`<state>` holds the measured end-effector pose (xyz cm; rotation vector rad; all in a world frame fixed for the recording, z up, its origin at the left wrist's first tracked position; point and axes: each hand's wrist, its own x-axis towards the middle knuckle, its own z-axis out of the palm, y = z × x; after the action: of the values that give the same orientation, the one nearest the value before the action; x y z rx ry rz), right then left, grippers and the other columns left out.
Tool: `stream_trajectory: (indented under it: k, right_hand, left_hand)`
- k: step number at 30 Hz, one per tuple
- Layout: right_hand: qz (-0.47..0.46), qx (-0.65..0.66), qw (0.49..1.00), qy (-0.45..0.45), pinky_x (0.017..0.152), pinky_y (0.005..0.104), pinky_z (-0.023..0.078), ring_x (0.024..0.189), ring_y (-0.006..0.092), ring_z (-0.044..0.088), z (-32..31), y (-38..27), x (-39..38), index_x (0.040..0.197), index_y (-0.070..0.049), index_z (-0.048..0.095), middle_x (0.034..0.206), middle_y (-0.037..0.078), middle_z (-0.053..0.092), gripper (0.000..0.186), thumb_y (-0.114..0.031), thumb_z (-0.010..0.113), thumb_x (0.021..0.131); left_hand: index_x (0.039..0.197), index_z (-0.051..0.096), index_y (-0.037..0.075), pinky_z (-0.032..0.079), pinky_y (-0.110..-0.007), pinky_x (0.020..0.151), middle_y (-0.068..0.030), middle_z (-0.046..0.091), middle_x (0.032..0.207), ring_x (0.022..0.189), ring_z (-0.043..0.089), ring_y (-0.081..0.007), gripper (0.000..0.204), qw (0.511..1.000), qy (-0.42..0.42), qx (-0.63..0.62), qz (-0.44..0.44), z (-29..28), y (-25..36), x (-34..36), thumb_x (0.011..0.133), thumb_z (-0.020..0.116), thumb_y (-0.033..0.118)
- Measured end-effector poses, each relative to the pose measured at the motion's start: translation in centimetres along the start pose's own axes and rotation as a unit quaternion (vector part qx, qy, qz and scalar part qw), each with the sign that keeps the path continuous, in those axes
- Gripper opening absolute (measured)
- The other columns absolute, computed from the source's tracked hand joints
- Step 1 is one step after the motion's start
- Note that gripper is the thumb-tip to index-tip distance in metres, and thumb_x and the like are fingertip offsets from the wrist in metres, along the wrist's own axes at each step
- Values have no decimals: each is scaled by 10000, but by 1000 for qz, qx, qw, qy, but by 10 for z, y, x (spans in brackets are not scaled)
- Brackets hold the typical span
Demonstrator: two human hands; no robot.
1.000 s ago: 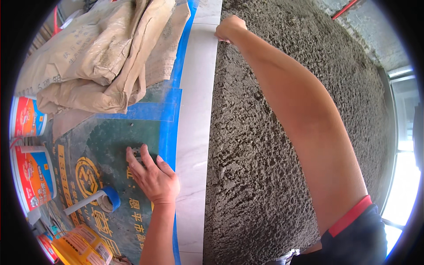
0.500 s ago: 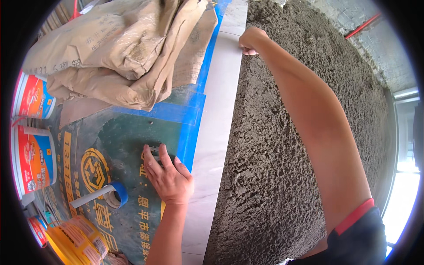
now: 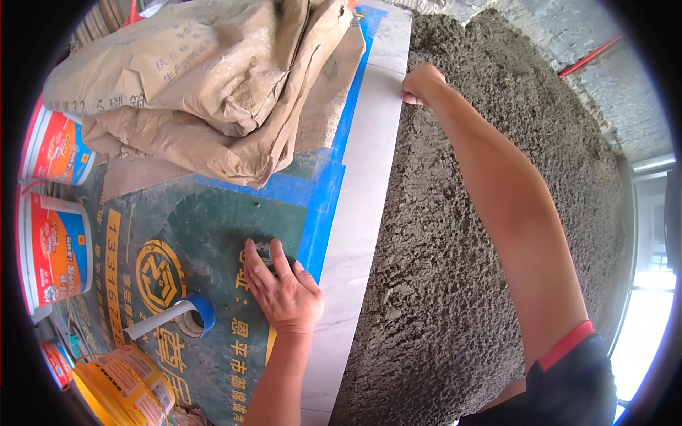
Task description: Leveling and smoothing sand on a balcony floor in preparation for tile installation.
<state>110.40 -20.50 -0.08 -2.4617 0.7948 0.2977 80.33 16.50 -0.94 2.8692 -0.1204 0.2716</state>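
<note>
Brown paper sacks [image 3: 206,92] lie piled on a green printed sheet [image 3: 213,234]. Red-and-white buckets [image 3: 55,248] stand left; a yellow bucket [image 3: 121,390] and blue tape roll [image 3: 195,316] sit near.

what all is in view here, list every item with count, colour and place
mortar bed: one, grey, rough, right half
strip: one, pale grey, long and flat, along the mortar's left edge
floor sheet: one, green with blue border, left of strip
sacks: a pile, tan paper, top left
buckets: two plainly seen, white with red and blue labels, far left
yellow bucket: one, bottom left
tape roll: one, blue, on the sheet
left hand: flat on the sheet beside the strip
right hand: on the strip's far end
</note>
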Motion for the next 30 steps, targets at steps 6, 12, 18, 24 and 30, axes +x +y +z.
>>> stream_trajectory:
  k: [6, 12, 18, 24, 30]
  right_hand:
    - [61, 158, 985, -10, 434, 250, 484, 447, 77, 631, 11, 8, 17, 696, -90, 721, 608, 16, 686, 241, -179, 693, 917]
    - [20, 21, 998, -59, 534, 224, 521, 493, 106, 649, 8, 4, -1, 751, -80, 735, 683, -20, 713, 188, -198, 716, 896]
    - [18, 265, 962, -65, 518, 268, 586, 662, 158, 700, -8, 3, -25, 791, -28, 724, 788, 78, 729, 102, -90, 720, 873]
    - [32, 198, 975, -91, 542, 282, 616, 659, 203, 711, -38, -7, -43, 831, 33, 680, 798, 140, 700, 199, -112, 618, 952]
    - [15, 221, 971, -85, 514, 235, 581, 609, 138, 699, -23, 1, -31, 799, 8, 721, 797, 101, 729, 206, -146, 648, 914]
  left_hand:
    - [1378, 437, 21, 281, -578, 1119, -293, 289, 1495, 1364, 333, -492, 478, 1000, -4, -5, 0, -1, 0, 1, 927, 513, 164]
    - [1377, 437, 16, 278, -581, 1122, -294, 285, 1499, 1364, 330, -494, 487, 1000, -5, 0, -4, -1, -3, 0, 920, 523, 157]
    - [1378, 433, 20, 276, -576, 1130, -289, 284, 1498, 1369, 323, -487, 484, 1000, -8, 3, -15, -4, -1, 0, 923, 525, 156]
    - [1371, 439, 35, 270, -572, 1142, -276, 284, 1498, 1370, 328, -468, 481, 1000, -6, -27, -11, -3, 0, -1, 913, 541, 140]
    - [1378, 431, 39, 269, -571, 1145, -268, 281, 1503, 1372, 327, -465, 496, 1000, -3, -16, -13, -6, -1, 0, 906, 553, 132]
